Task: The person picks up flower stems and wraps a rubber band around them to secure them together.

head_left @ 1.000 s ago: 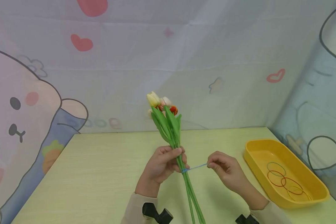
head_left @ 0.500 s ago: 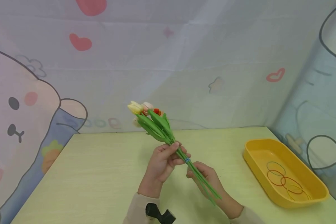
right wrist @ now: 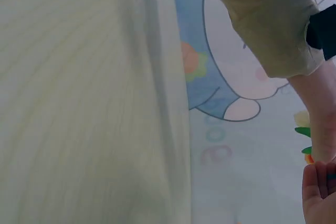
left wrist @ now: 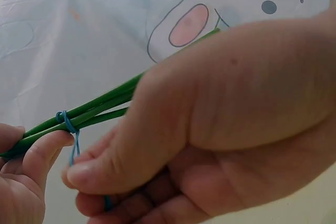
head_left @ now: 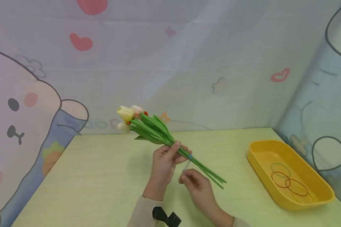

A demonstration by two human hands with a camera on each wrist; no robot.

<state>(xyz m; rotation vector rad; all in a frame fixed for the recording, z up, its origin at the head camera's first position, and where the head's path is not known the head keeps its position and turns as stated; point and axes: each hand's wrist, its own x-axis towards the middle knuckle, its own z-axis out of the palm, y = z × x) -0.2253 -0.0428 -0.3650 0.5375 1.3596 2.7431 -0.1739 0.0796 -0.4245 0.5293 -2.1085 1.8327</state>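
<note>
A bunch of tulips (head_left: 152, 127) in yellow, pink and red tones, with green leaves, leans to the left in the head view. My left hand (head_left: 163, 162) grips its green stems between thumb and fingers, just below the leaves. Wound around the stems beside that grip is a blue rubber band (head_left: 190, 156). My right hand (head_left: 200, 189) pinches a stretched loop of the band below the stems. Seen in the left wrist view, the band (left wrist: 65, 121) circles the stems (left wrist: 107, 103), its loop running into the right hand's fingers (left wrist: 94, 174).
A yellow tray (head_left: 261, 176) stands at the table's right side, with several loose rubber bands (head_left: 287, 183) in green, red and yellow. Behind the pale table (head_left: 88, 176) hangs a printed cloth (head_left: 147, 63). Both sleeves are beige; a black device sits on the left wrist.
The bunch has tipped over to the left, stem ends swinging up to the right. My right hand has moved from the right of the stems, behind them, to below, still with the band.
</note>
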